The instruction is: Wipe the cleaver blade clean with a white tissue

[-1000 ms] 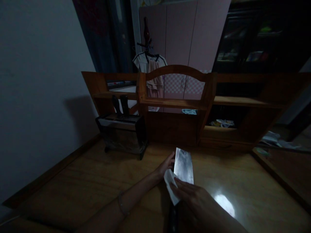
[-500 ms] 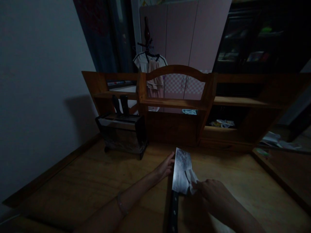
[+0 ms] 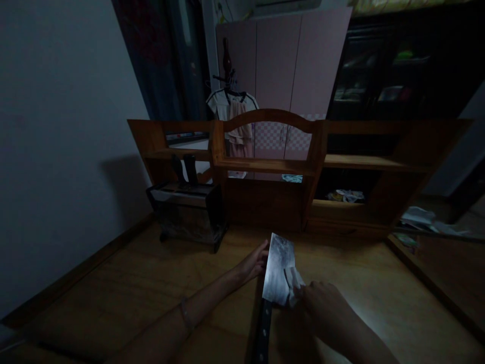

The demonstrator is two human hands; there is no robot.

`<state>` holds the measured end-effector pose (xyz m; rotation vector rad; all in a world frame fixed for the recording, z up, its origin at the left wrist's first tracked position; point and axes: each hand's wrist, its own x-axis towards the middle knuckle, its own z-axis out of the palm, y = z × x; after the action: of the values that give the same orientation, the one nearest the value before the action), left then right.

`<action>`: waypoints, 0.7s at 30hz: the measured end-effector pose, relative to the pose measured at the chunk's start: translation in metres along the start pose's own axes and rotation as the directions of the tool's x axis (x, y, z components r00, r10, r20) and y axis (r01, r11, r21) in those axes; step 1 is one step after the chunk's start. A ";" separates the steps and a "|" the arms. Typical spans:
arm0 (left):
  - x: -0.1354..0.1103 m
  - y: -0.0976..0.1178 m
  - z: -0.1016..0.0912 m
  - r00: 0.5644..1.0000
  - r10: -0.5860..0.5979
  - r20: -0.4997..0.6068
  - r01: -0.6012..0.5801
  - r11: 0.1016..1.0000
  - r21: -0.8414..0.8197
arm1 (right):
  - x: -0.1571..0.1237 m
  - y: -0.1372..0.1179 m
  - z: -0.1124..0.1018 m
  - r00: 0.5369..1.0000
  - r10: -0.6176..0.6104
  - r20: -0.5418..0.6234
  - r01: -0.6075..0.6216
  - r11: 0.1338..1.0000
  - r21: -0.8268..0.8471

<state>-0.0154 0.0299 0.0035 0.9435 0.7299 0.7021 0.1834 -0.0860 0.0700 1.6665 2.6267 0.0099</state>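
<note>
A cleaver (image 3: 278, 268) lies in front of me, with its broad metal blade pointing away and its black riveted handle (image 3: 264, 333) toward me. At the blade's left edge is my left hand (image 3: 253, 265), its fingers partly hidden behind the metal and apparently supporting it. My right hand (image 3: 322, 303) pinches a crumpled white tissue (image 3: 294, 285) and presses it against the lower right part of the blade. Nobody's fingers are on the handle.
A knife block (image 3: 185, 212) with two dark-handled tools stands at the back left of the wooden table (image 3: 151, 298). Behind it runs a wooden shelf unit (image 3: 265, 164). A white wall (image 3: 68, 151) borders the left side.
The view has tilted up slightly, and the cleaver appears a little further left. Both hands keep nearly the same places on the blade, with the tissue still against it.
</note>
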 end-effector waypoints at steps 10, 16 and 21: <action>-0.001 -0.001 0.004 1.000 -0.005 -0.012 0.005 1.000 -0.017 | 0.005 -0.001 0.010 0.999 -0.036 0.003 0.036 0.999 -0.028; 0.002 -0.003 0.002 0.999 -0.017 -0.045 0.016 1.000 -0.024 | 0.005 0.004 0.011 0.997 -0.044 -0.057 0.043 0.999 -0.023; 0.000 -0.001 0.005 0.999 -0.007 -0.043 0.006 1.000 -0.008 | 0.005 0.008 0.014 0.995 -0.044 -0.095 0.043 0.999 -0.011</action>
<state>-0.0109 0.0272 0.0048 0.9204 0.7670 0.7210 0.1895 -0.0785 0.0558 1.6453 2.7266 0.1024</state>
